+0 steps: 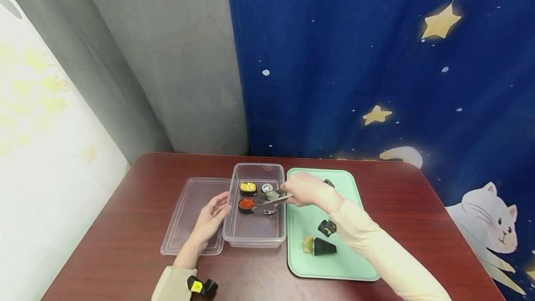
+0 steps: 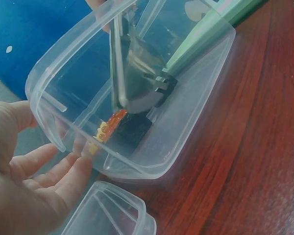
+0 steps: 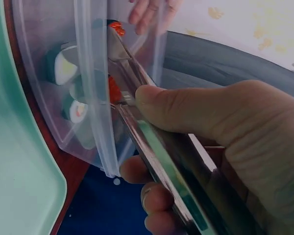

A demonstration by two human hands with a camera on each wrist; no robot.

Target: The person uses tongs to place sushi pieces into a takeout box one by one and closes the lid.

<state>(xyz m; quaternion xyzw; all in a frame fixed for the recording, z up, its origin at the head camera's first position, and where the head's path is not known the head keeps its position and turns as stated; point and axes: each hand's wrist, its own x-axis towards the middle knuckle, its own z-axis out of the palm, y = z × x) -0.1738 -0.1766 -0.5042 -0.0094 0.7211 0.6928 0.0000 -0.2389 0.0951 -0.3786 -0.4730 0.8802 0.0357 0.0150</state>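
A clear container holds a yellow-topped sushi piece, a red-topped one and a white-and-black roll. My left hand touches its left wall, fingers lightly bent, in the left wrist view too. Metal tongs, gripped in my right hand, reach into the container over its right side. Around a greenish piece lie the tong arms; whether they pinch it I cannot tell. The right wrist view has my right thumb and fingers around the tongs.
Right of the container lies a green tray with a black cone-shaped piece that has a yellow-green end. A clear lid is flat on the table at the left, partly beneath my left hand. Curtains hang behind the table.
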